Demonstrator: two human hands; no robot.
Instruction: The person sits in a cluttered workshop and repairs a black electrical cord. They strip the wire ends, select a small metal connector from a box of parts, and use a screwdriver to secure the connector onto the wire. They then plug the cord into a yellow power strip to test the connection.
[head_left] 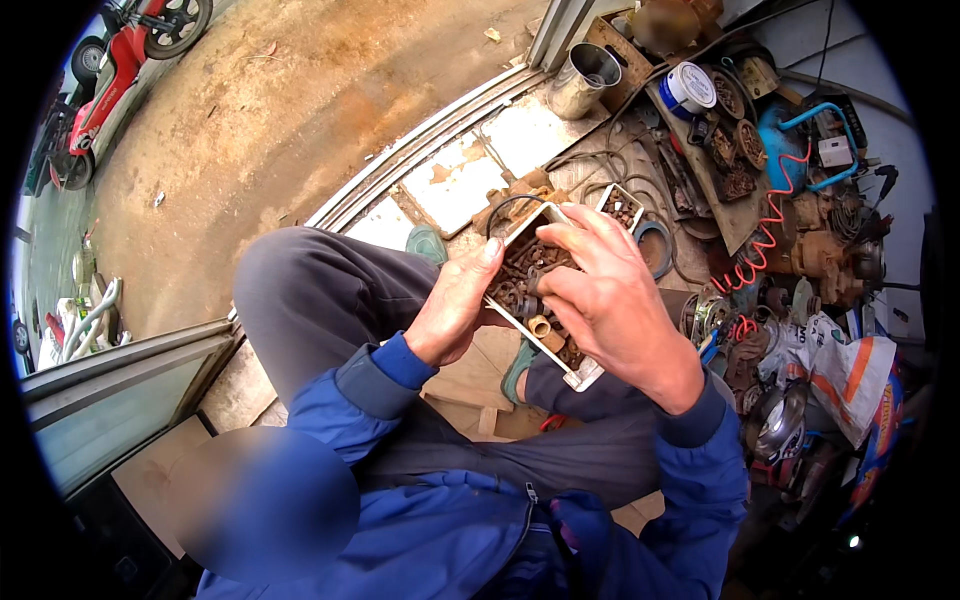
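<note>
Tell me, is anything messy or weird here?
Yes. The small tray that the left hand and right hand hold is tilted and packed with rusty nuts and fittings. Rusty parts and cables also lie jumbled on the floor at right.

Tray [523,233] contents under both hands [610,300], blurred patch [262,500] at lower left.

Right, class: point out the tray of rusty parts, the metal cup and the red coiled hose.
tray of rusty parts [583,375]: head view, its white lower corner.
metal cup [578,88]: head view, its shiny side.
red coiled hose [768,228]: head view, mid-coil.
</note>
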